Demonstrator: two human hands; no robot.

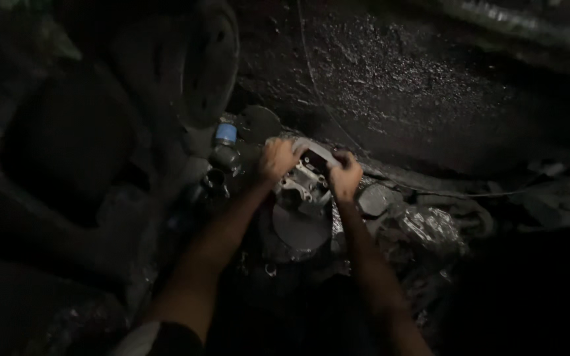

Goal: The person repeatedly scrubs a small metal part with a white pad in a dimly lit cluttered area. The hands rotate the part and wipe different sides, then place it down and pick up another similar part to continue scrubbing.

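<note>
A pale metal housing (305, 181) is being gripped between the left hand (277, 160) and right hand (345, 177), beside a blue-capped fitting (225, 134) to the left; steady, even support is probably being called for next.

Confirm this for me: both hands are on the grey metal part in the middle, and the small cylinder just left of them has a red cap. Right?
Not quite. The head view shows both the left hand and right hand on the grey metal part, but the small cylinder left of them has a blue cap, not a red one.
</note>
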